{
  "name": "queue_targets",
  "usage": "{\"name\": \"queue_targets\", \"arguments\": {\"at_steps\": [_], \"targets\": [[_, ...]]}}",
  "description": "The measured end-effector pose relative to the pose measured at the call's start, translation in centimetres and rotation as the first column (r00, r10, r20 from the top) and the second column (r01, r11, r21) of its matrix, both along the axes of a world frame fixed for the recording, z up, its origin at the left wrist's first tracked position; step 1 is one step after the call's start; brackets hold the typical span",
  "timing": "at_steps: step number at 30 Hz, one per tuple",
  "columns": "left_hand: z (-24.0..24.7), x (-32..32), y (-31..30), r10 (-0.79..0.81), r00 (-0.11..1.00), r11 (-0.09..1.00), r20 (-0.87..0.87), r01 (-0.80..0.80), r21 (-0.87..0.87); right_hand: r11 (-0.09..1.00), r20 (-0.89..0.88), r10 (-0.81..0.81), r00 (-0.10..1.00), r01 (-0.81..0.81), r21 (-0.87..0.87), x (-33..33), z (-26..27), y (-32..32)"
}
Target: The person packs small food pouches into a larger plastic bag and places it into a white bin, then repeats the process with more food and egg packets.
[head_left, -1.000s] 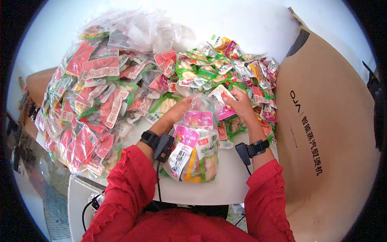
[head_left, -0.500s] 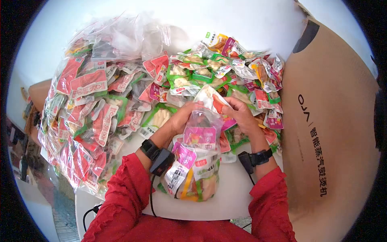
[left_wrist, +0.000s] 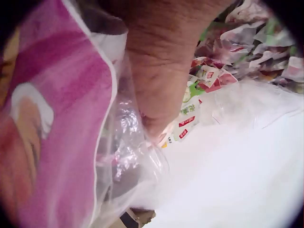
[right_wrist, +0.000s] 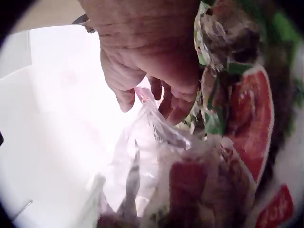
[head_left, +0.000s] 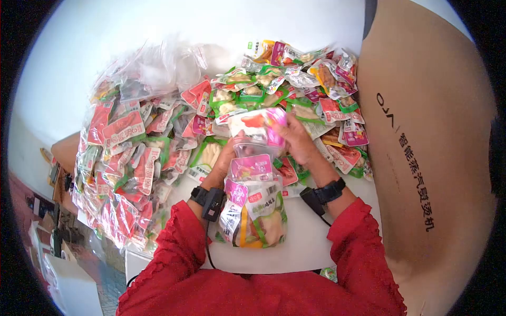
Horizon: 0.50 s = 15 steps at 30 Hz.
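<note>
A clear zip bag (head_left: 256,192) filled with several snack packets stands upright on the white table. My left hand (head_left: 226,159) grips its upper left edge; the left wrist view shows that hand (left_wrist: 159,61) against the clear plastic (left_wrist: 126,142), beside a purple packet (left_wrist: 76,123). Above the bag's mouth, my right hand (head_left: 299,141) pinches a white and purple snack packet (head_left: 250,125) by its right end. In the right wrist view, a pink corner (right_wrist: 143,95) shows between the thumb and fingers of the right hand (right_wrist: 147,52). The left fingertips are partly hidden behind the bag.
A large clear sack (head_left: 118,174) of red-labelled packets fills the left side. Loose packets (head_left: 295,79) are piled behind and right of the hands. A tall cardboard box (head_left: 421,158) walls off the right. A green-edged packet (head_left: 210,152) lies beside the left hand.
The right hand has brought the white and purple packet leftward over the bag's mouth and turned it flatter. The left hand keeps its grip on the bag. The head view has shifted slightly.
</note>
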State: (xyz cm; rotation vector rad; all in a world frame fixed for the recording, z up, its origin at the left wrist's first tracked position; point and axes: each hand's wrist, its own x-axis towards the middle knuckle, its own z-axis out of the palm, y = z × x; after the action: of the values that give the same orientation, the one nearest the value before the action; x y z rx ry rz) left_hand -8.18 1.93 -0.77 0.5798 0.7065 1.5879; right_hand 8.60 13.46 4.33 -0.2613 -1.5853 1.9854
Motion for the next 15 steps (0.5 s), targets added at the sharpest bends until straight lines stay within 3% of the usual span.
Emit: {"name": "queue_targets", "arguments": {"at_steps": [3, 4, 5, 6, 7, 9, 13, 15], "targets": [[-0.5, -0.6, -0.3, -0.089, 0.996, 0.993, 0.023, 0.087, 0.082, 0.998, -0.088, 0.025, 0.996, -0.020, 0.057, -0.7, -1.0, -2.3], [-0.3, -0.2, -0.4, -0.090, 0.996, 0.992, 0.020, 0.088, 0.087, 0.988, -0.080, -0.090, 0.993, 0.099, 0.116, -1.3, -1.8, -2.7], [-0.3, 0.4, -0.4, 0.013, 0.999, 1.000, -0.038, -0.014, -0.027, 0.988, -0.081, -0.092, 0.993, 0.101, 0.119, -1.3, -2.4, -2.4], [-0.4, 0.7, -0.4, 0.108, 0.989, 0.983, -0.106, -0.122, -0.135, 0.988, -0.108, -0.154, 0.982, 0.154, -0.009, -1.1, -2.1, -2.6], [-0.5, 0.5, -0.5, 0.102, 0.990, 0.984, -0.102, -0.116, -0.136, 0.969, -0.125, -0.220, 0.967, 0.203, -0.139, -0.8, -1.8, -2.8], [-0.3, 0.3, -1.0, -0.066, 0.875, 0.990, -0.480, 0.118, 0.079, 0.966, -0.080, -0.250, 0.965, 0.243, -0.088, -0.3, -2.0, -2.6], [1.5, 2.1, -1.3, 0.013, 0.847, 0.994, -0.532, 0.046, 0.097, 0.944, -0.059, -0.328, 0.943, 0.325, -0.049, 0.0, -2.6, -1.6], [1.8, 2.2, -1.7, 0.007, 0.769, 0.997, -0.639, 0.046, 0.066, 0.945, -0.062, -0.328, 0.943, 0.326, -0.036, 0.3, -3.0, -1.3]]}}
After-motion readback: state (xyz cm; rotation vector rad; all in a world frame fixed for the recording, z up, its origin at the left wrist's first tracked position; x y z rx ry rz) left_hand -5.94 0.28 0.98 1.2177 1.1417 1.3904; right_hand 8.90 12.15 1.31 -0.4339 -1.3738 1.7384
